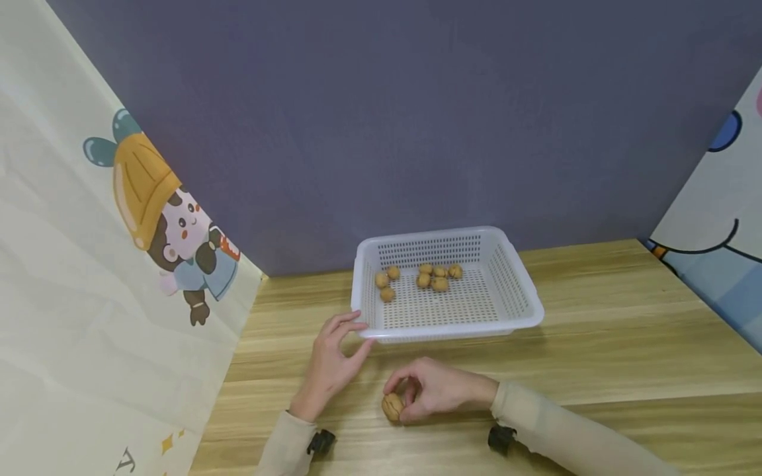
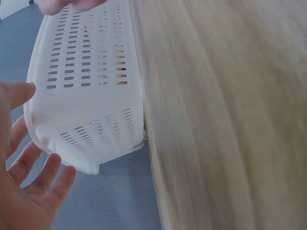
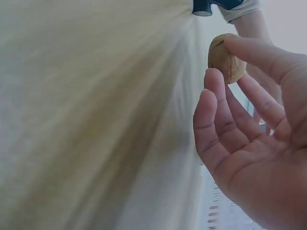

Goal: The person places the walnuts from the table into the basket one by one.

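My right hand (image 1: 440, 385) pinches a walnut (image 3: 221, 60) between thumb and fingertips, low over the wooden table in front of the basket. A dark seam line runs along the walnut's brown shell. At the near left corner of a white plastic basket (image 1: 446, 330), my left hand (image 1: 330, 363) holds the rim, its thumb on the front side and its fingers spread over the corner. Inside the basket, several walnuts (image 1: 440, 284) lie in a group near the middle, and 3 more walnuts (image 1: 387, 294) lie by its left wall.
The wood-grain table (image 1: 595, 330) runs up to a dark blue-grey panel (image 1: 405, 132) right behind the basket. A pale sheet with a cartoon figure (image 1: 184, 225) borders the left side, and another printed sheet (image 1: 714, 231) the right. Dark bands (image 1: 502, 439) sit on both wrists.
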Tool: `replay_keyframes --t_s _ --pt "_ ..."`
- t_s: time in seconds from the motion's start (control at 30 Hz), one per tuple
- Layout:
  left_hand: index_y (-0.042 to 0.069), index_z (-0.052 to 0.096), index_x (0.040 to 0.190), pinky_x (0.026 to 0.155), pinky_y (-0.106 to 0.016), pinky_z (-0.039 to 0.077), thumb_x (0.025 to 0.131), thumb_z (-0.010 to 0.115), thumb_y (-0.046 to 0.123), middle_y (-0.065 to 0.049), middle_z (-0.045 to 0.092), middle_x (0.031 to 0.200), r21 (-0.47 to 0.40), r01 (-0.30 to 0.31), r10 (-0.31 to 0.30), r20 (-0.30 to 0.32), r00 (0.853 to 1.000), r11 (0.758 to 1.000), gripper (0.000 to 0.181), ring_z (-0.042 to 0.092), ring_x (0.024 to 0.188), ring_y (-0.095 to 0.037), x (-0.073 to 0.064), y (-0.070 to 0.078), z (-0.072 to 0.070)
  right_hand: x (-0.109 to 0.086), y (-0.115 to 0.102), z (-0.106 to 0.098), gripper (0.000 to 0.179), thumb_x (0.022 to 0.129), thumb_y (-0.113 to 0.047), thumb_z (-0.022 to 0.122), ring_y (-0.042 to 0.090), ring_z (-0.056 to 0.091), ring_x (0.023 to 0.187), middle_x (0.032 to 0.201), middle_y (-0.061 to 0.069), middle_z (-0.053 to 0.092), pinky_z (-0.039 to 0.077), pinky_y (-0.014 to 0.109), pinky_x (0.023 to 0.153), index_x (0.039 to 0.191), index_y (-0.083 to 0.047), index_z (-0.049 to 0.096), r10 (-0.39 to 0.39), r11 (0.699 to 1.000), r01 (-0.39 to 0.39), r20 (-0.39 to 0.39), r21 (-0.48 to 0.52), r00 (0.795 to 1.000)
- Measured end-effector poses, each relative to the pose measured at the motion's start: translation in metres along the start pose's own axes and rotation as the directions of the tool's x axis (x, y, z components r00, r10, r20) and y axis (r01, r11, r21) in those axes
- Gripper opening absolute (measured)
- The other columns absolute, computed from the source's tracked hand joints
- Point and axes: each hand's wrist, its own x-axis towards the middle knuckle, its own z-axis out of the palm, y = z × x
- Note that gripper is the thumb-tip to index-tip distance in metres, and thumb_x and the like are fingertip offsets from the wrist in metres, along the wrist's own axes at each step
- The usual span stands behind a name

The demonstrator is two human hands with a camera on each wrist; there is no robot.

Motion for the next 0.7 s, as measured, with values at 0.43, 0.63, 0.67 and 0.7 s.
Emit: replay_keyframes --t_s 0.43,0.63,0.67,0.7 --pt "0.013 0.078 0.109 0.113 -0.051 0.056 0.083 0.09 0.019 -0.008 0.073 0.134 -0.005 0.002 -0.002 -0.008 1.0 1.0 0.029 0.068 0.126 -0.03 -0.001 0.0 -0.001 -0.004 -0.034 -0.027 0.043 0.088 -0.02 0.087 0.004 0.073 0.084 0.108 -0.007 0.076 0.066 0.026 0.069 0.127 -0.013 0.073 -0.024 0.999 0.023 0.031 0.034 0.999" --pt "0.013 0.078 0.11 0.112 -0.051 0.056 0.084 0.09 0.018 -0.008 0.073 0.134 -0.009 -0.009 0.009 -0.01 1.0 1.0 0.029 0.068 0.126 -0.03 -0.002 -0.001 0.001 -0.006 -0.059 -0.049 0.044 0.088 -0.019 0.087 0.008 0.074 0.087 0.115 0.0 0.076 0.066 0.028 0.074 0.129 -0.012 0.072 -0.056 0.997 0.053 0.056 0.056 0.997" --pt "0.012 0.078 0.11 0.112 -0.051 0.057 0.084 0.09 0.018 -0.008 0.073 0.134 -0.008 -0.015 0.015 -0.013 1.0 1.0 0.029 0.068 0.126 -0.03 -0.002 -0.001 0.001 -0.007 -0.063 -0.053 0.045 0.088 -0.018 0.087 0.009 0.074 0.087 0.116 0.001 0.076 0.066 0.028 0.075 0.13 -0.012 0.072 -0.057 0.997 0.053 0.055 0.059 0.997" --pt "0.012 0.078 0.11 0.111 -0.052 0.057 0.084 0.09 0.017 -0.009 0.073 0.134 -0.006 -0.022 0.022 -0.016 1.0 1.0 0.029 0.068 0.125 -0.03 -0.002 -0.001 0.001 -0.007 -0.067 -0.057 0.046 0.087 -0.018 0.087 0.009 0.074 0.088 0.116 0.001 0.076 0.066 0.028 0.076 0.13 -0.012 0.072 -0.055 0.997 0.052 0.052 0.055 0.997"
